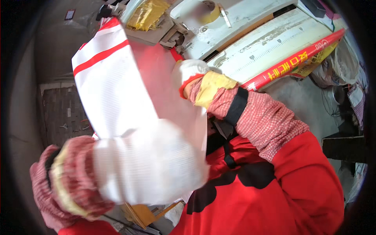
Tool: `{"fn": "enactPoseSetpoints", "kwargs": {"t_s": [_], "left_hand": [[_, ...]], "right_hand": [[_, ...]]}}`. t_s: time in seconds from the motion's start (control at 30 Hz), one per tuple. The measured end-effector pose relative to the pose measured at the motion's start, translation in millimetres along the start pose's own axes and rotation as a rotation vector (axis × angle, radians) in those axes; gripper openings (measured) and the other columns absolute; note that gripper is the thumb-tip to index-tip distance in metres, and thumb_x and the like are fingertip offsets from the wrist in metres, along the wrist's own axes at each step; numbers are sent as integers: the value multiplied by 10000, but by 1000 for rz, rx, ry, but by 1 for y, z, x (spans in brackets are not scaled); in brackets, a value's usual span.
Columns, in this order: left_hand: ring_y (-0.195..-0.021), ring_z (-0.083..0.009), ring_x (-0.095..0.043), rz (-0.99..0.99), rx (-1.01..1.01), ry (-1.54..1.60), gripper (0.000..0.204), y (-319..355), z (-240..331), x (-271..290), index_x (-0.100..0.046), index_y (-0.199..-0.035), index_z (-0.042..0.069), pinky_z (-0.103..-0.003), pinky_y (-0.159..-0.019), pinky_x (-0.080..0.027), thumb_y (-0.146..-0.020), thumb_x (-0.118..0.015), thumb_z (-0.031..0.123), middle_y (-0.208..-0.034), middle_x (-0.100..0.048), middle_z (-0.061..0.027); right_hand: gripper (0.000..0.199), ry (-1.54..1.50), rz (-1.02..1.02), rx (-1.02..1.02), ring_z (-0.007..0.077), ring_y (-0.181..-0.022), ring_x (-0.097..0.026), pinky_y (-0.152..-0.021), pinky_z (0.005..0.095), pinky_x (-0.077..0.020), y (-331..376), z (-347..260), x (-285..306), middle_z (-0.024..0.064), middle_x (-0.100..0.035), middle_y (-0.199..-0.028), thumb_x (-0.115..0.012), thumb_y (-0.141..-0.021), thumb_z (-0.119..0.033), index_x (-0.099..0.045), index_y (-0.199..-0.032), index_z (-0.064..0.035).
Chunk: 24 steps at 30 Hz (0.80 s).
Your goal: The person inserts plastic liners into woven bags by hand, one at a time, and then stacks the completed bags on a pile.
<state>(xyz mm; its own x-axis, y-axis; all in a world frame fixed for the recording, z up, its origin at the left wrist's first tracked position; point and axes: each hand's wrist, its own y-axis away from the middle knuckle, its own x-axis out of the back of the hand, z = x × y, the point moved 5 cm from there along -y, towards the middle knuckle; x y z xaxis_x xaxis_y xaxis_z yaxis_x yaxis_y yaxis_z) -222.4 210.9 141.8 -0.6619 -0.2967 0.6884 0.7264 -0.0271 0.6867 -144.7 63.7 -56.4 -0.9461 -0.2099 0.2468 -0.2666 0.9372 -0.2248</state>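
Note:
A white and red plastic sack (113, 84), ribbed like woven material, stands raised in front of me with its pinkish-red side turned inward. My left hand (152, 160), in a white knit glove smeared by motion, lies against the sack's lower part; its fingers cannot be made out. My right hand (192, 72), also in a white glove with a red cuff edge, is closed at the sack's far right edge, its fingertips partly hidden. Checked red sleeve covers with black bands wrap both forearms.
Beyond the sack is a white machine (239, 21) with a roll of yellowish tape (209, 13) on top. A worn white work surface (258, 49) carries a printed scale. Along its front edge lies a red sack (293, 60) with yellow printing. Clear plastic bags (344, 62) hang at the right.

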Motion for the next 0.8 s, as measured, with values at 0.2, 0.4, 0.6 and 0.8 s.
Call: {"fn": "enactPoseSetpoints", "kwargs": {"t_s": [0.2,0.4,0.6,0.8], "left_hand": [[-664,-264,-619,-27,502,-35,125,-18,-74,-52,-656,-682,84,-355,-568,-498,-698,-576,178,-715,-618,-124],[-652,-325,-578,213,668,-109,137,13,-211,-131,-599,-741,66,-378,-569,-463,-726,-555,195,-725,-605,-152],[-612,-139,-412,541,1015,536,171,83,-281,-187,-538,-853,15,-268,-570,-390,-868,-372,53,-685,-473,5],[-881,-258,-547,258,1104,-302,128,192,-85,-118,-607,-718,114,-337,-716,-474,-656,-541,23,-778,-569,-57]], "right_hand": [[196,836,-44,163,311,-706,-630,-596,419,-490,-28,8,21,148,-641,-755,-511,-737,-190,-678,-752,-87],[261,207,-89,66,374,-851,-572,-734,417,-468,-24,4,36,206,-598,-923,-522,-745,-261,-608,-888,-60],[702,337,-214,-81,324,-1060,-517,-882,394,-422,-18,-50,17,214,-436,-1256,-588,-748,-268,-280,-1326,-14],[298,961,287,303,259,-874,-567,-721,384,-472,-54,-50,-11,118,-542,-997,-519,-747,-167,-547,-1022,-54]]}}
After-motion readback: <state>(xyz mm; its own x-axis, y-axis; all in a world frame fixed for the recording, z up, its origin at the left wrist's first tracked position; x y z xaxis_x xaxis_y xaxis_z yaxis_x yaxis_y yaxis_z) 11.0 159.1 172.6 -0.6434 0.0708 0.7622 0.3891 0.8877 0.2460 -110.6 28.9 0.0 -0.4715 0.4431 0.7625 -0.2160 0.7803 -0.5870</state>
